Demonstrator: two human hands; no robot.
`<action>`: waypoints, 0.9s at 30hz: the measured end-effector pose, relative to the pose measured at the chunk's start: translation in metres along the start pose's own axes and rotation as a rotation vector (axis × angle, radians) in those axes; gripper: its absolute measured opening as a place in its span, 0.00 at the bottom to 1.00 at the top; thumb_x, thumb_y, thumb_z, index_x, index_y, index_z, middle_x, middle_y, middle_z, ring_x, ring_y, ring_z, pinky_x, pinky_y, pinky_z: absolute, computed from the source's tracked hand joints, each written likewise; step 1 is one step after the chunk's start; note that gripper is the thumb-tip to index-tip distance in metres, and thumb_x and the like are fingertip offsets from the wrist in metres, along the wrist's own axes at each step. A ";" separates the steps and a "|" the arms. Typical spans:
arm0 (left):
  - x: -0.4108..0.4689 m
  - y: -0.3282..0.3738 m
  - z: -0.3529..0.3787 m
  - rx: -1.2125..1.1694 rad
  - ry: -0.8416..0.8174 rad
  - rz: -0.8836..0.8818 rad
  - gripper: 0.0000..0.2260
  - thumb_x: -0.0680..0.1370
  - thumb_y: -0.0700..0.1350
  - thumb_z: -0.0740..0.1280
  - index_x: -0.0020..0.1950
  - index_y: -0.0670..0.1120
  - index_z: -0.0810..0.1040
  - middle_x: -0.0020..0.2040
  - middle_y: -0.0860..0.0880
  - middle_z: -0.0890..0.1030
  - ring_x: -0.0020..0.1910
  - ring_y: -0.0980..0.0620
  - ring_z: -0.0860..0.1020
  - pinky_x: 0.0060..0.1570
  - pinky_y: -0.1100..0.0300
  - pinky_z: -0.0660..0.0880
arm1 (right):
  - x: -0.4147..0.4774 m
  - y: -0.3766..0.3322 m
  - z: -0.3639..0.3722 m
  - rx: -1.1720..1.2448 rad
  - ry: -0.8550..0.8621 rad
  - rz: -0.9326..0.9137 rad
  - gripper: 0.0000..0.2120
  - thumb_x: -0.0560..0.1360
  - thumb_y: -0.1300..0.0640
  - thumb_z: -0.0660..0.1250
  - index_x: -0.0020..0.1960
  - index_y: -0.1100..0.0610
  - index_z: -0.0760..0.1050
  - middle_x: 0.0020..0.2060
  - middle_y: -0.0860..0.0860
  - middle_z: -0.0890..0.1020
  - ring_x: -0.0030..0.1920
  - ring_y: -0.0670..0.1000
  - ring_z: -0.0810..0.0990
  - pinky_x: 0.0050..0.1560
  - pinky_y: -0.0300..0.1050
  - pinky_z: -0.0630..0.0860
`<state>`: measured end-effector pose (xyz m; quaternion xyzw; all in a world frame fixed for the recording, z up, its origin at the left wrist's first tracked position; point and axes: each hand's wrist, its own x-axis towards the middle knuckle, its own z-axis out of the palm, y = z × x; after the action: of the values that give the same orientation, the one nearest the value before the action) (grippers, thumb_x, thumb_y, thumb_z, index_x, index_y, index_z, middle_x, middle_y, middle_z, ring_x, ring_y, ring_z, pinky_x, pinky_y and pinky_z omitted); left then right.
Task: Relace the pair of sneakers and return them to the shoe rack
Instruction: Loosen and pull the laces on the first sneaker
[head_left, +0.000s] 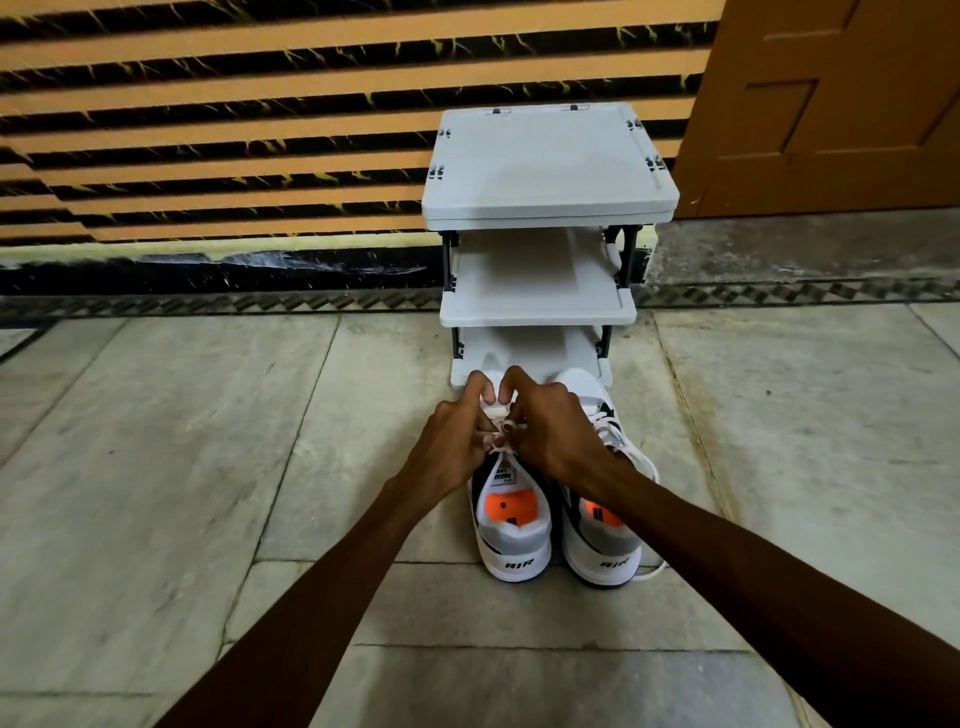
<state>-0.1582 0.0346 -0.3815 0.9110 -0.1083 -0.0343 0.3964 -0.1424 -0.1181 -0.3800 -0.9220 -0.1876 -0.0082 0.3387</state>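
Two white sneakers with grey heels and orange insoles stand side by side on the stone floor, heels toward me. Over the left sneaker my left hand and my right hand meet, each pinching the white lace above its tongue. My hands hide the front of that shoe. The right sneaker is laced, and one loose lace end trails past its heel on the right. Just beyond the toes stands the white shoe rack with three shelves, all bare.
A striped orange and black wall runs behind the rack, with a brown wooden door at the right. Grey stone slabs spread out to the left and right of the shoes.
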 end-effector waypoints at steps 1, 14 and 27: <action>0.000 0.000 0.000 -0.003 0.006 0.000 0.21 0.68 0.29 0.62 0.55 0.49 0.64 0.36 0.45 0.80 0.34 0.49 0.80 0.35 0.61 0.75 | -0.002 -0.001 0.001 -0.048 0.010 -0.036 0.19 0.69 0.66 0.68 0.52 0.52 0.65 0.37 0.55 0.83 0.37 0.58 0.81 0.38 0.53 0.80; 0.014 -0.008 0.003 -0.423 -0.049 -0.305 0.11 0.81 0.38 0.59 0.46 0.47 0.79 0.37 0.44 0.81 0.37 0.48 0.79 0.43 0.54 0.78 | -0.009 0.000 0.007 -0.385 0.128 -0.294 0.25 0.59 0.69 0.73 0.50 0.55 0.67 0.38 0.57 0.78 0.36 0.62 0.80 0.27 0.48 0.71; 0.019 -0.001 0.005 -0.693 0.089 -0.531 0.13 0.73 0.29 0.65 0.42 0.45 0.84 0.36 0.43 0.82 0.33 0.50 0.77 0.37 0.61 0.78 | -0.019 -0.012 -0.001 -0.415 0.110 -0.200 0.14 0.66 0.65 0.74 0.51 0.58 0.81 0.38 0.56 0.81 0.35 0.58 0.81 0.32 0.42 0.69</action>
<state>-0.1406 0.0277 -0.3853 0.7210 0.1648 -0.1301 0.6604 -0.1644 -0.1169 -0.3751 -0.9468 -0.2537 -0.1302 0.1491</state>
